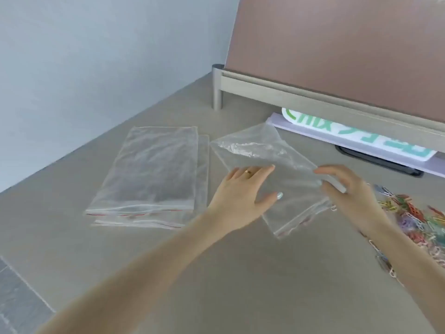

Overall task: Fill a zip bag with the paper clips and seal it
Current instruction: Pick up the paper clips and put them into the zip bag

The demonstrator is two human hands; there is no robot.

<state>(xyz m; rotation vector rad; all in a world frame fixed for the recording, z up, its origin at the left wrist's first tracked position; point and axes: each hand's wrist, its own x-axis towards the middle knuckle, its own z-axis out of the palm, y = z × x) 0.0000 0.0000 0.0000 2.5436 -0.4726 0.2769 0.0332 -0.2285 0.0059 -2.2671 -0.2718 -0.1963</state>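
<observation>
Bare tabletop (240, 273) fills the lower centre; both hands meet the zip bag (284, 169) mid-frame, left hand (243, 189) flat-fingered, right hand (346, 186) pinching its edge; paper clips (414, 218) at the right edge.

Paper clips (420, 220): pile cut off by the right edge, part hidden behind the right hand (349, 196); single clips blurred.
Green-lettered sign (356, 136): upper part hidden under the rail; lettering unreadable.
Stacked zip bags (149, 169): count unclear.
Right grip on the zip bag (284, 169): blurred, undetermined.
</observation>
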